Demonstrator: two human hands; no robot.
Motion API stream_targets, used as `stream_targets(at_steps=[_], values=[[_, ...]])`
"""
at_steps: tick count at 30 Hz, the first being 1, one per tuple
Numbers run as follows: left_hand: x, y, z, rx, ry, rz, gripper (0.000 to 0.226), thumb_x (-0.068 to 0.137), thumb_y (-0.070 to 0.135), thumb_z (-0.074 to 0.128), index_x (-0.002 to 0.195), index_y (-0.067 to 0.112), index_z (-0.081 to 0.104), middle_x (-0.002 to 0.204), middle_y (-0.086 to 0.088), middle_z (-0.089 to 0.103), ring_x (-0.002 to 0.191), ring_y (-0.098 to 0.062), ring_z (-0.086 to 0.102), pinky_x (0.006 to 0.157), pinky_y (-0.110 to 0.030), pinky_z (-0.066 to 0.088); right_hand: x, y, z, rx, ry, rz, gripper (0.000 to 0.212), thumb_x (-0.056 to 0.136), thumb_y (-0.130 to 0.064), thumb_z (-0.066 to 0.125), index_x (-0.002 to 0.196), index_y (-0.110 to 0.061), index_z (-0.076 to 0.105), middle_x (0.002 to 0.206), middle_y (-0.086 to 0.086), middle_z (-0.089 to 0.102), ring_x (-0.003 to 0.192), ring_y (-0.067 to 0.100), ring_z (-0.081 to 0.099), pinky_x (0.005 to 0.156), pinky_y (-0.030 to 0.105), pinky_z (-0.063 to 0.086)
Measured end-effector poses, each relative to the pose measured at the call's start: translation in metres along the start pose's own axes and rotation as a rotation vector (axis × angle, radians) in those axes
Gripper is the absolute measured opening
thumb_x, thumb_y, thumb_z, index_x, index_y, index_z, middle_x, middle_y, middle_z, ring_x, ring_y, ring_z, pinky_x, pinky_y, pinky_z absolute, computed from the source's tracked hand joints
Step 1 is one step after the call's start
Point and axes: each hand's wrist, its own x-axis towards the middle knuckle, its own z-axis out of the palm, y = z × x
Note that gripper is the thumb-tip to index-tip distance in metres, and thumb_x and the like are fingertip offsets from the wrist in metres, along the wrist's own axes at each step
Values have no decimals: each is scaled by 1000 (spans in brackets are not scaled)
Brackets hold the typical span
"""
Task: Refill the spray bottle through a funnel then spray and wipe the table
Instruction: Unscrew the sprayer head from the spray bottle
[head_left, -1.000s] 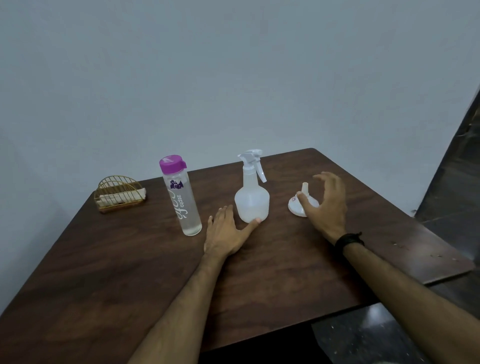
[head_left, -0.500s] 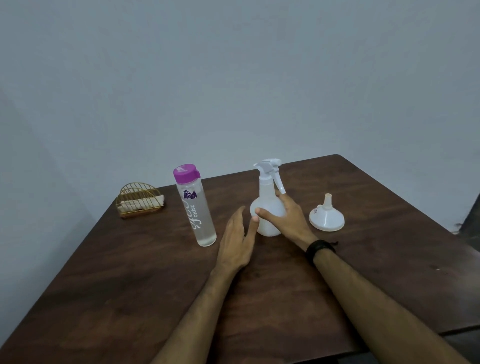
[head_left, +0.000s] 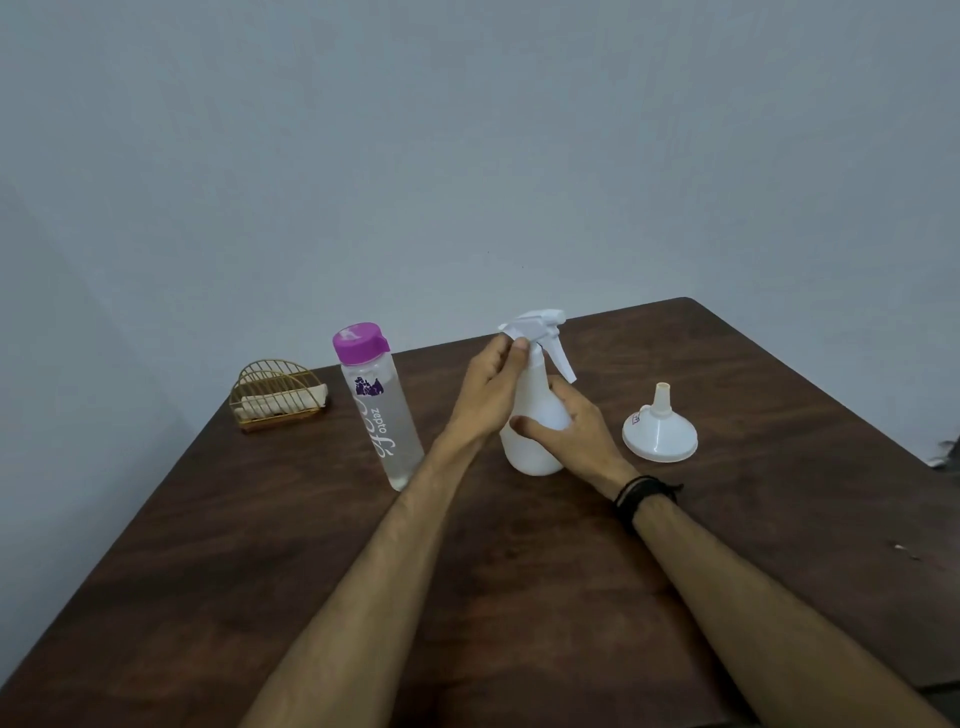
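Note:
A white spray bottle stands upright on the dark wooden table, near its middle. My right hand wraps around the bottle's round body. My left hand grips the neck just under the white trigger head. A white funnel lies upside down on the table to the right of the bottle, spout up. A clear water bottle with a purple cap stands to the left.
A gold wire holder with a white cloth in it sits at the table's back left, near the wall. The table's right edge drops to a dark floor.
My left hand rose from the table to the spray bottle's neck. My right hand closed more firmly around the body. The camera view shifted slightly.

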Motion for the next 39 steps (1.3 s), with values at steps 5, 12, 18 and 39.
stream_targets(at_steps=[5, 12, 18, 39], values=[[-3, 2, 2, 2, 6, -2, 15, 103, 19, 51, 94, 23, 64, 90, 6, 68, 84, -4, 65, 78, -25, 55, -2, -2, 1, 23, -2, -23, 62, 81, -40, 80, 136, -29, 55, 124, -6, 65, 113, 10, 62, 95, 33, 54], [-7, 2, 14, -92, 178, -101, 26, 88, 29, 74, 106, 11, 67, 100, -2, 75, 95, -13, 71, 85, -30, 59, -2, -2, -1, 28, -24, -13, 58, 75, -48, 78, 127, -30, 60, 118, -9, 70, 109, 10, 66, 95, 43, 56], [-11, 6, 27, -67, 358, -123, 48, 76, 42, 84, 103, 20, 51, 90, 5, 70, 80, -5, 68, 73, -23, 55, -5, -6, -1, 46, -24, -18, 60, 72, -50, 79, 125, -26, 61, 116, -7, 71, 108, 10, 66, 93, 39, 57], [-15, 1, 25, -161, 241, -111, 25, 94, 31, 66, 115, 19, 58, 106, -4, 69, 97, -13, 68, 82, -27, 55, -5, -7, 1, 56, -46, -20, 63, 72, -55, 76, 126, -28, 60, 116, -7, 70, 107, 10, 67, 93, 41, 58]])
